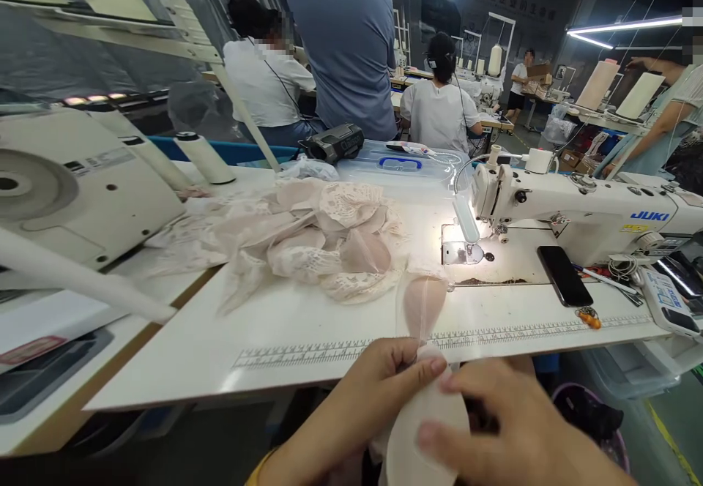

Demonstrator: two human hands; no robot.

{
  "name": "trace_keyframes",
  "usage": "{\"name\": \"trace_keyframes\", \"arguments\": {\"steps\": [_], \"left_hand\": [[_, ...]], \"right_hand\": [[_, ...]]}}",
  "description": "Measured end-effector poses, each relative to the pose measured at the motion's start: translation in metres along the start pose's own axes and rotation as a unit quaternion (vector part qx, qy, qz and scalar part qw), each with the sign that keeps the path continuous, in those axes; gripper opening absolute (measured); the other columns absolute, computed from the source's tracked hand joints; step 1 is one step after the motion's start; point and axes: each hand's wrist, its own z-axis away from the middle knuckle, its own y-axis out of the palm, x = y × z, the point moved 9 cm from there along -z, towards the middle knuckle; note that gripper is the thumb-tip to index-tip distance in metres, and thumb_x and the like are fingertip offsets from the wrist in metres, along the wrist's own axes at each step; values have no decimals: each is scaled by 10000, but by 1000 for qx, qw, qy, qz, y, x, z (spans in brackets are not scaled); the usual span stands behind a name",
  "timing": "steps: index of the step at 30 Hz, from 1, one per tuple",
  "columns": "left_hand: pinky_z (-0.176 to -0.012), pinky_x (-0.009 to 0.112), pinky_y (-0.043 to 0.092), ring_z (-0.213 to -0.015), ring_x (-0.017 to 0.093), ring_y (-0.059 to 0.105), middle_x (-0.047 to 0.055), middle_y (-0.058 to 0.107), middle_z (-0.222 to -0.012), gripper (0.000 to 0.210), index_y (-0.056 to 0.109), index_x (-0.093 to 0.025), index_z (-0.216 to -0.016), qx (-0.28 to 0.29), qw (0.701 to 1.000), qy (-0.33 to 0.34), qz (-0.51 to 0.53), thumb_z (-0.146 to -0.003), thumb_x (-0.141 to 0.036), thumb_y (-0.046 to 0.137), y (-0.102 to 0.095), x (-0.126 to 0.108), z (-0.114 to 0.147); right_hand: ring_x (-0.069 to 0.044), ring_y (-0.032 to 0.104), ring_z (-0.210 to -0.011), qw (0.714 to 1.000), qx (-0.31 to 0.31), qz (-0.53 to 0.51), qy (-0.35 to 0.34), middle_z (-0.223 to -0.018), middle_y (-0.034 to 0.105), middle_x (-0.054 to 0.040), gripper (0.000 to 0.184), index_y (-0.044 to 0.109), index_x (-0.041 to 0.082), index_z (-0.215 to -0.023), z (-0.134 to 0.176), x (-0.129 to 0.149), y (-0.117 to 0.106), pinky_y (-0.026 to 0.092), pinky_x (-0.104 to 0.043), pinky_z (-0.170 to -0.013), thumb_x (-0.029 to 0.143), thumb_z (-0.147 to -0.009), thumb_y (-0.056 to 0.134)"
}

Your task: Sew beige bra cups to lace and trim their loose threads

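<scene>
In the head view a beige bra hangs over the table's front edge. One of its cups lies on the tabletop, and a pale cup is down in front of me. My left hand is closed on the bra between the two cups, thumb on top. My right hand is blurred by motion; its thumb lies across the pale cup and its fingers are at the cup's right edge. The hand hides part of that edge. A loose heap of lace bras lies beyond my left hand.
A white JUKI sewing machine stands at the right, its lamp lit. A black phone lies before it. A ruler strip runs along the white table. Another machine is at left. A clear plastic box sits behind; people work beyond.
</scene>
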Motion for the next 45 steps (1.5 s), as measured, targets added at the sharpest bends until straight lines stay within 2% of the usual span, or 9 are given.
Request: {"name": "trace_keyframes", "arguments": {"steps": [3,8,12,18,23,28,35,40,45], "left_hand": [[-599,271,408,-638,169,490,-20,554,-682,518,622,-203,-748,-54,997,51,-25,-908,-696,618,-8,-6,2],[-811,330,523,-1121,297,638,66,694,-1242,424,690,-304,-1238,-307,933,158,-105,-968,-622,616,-49,-13,42],[-907,339,504,-1030,274,629,17,695,-1004,347,705,-279,-1058,-274,952,137,-19,-879,-573,748,-34,-5,48],[-601,264,377,-660,171,432,-73,461,-676,386,500,-255,-741,-187,977,87,55,-860,-520,753,-7,0,31],[-726,301,422,-713,201,536,-40,572,-708,218,651,-254,-736,-270,947,156,-75,-903,-383,706,-22,-13,40],[-858,300,509,-973,253,692,25,742,-961,174,727,-269,-801,-242,941,208,-113,-947,-343,667,-21,-19,41],[-683,251,488,-704,191,654,-39,716,-740,210,713,-265,-817,-225,951,168,-128,-971,-392,649,-19,-10,39],[-735,230,540,-756,194,735,-48,790,-801,146,773,-291,-879,-220,950,178,-133,-957,-387,695,-21,-10,38],[-726,225,562,-748,193,763,-45,818,-804,129,783,-300,-871,-230,943,195,-139,-947,-367,704,-23,-11,40]], "right_hand": [[-177,636,-734,996,-28,-85,-3,-864,687,-14,144,657,247,-1166,-5,18,13,525,-271,-633,218,-1083,542],[-143,582,-657,938,-58,-235,249,-766,611,28,141,605,245,-917,3,-35,15,498,-227,-596,274,-1052,573],[-154,587,-652,925,-43,-263,272,-763,630,28,134,644,257,-925,12,-37,24,493,-227,-567,322,-1039,619],[-162,648,-677,899,-103,-315,286,-799,702,17,112,672,271,-996,29,-42,36,553,-236,-624,325,-1072,611],[-173,667,-680,870,-140,-344,325,-815,707,1,167,654,254,-971,49,-57,47,574,-258,-631,391,-1065,646],[-179,659,-697,864,-113,-342,352,-809,681,2,267,611,245,-951,52,-61,56,580,-267,-638,483,-1072,613],[-255,696,-1017,960,-87,-49,260,-1164,707,-98,342,546,271,-1451,30,-49,4,590,-396,-893,319,-1117,494],[-239,697,-787,995,-42,7,95,-976,759,-87,251,573,202,-1325,5,-7,8,579,-355,-693,195,-1080,520],[-260,714,-801,993,-43,74,78,-967,776,-112,247,592,160,-1302,1,-2,16,583,-383,-702,138,-1065,527]]}}
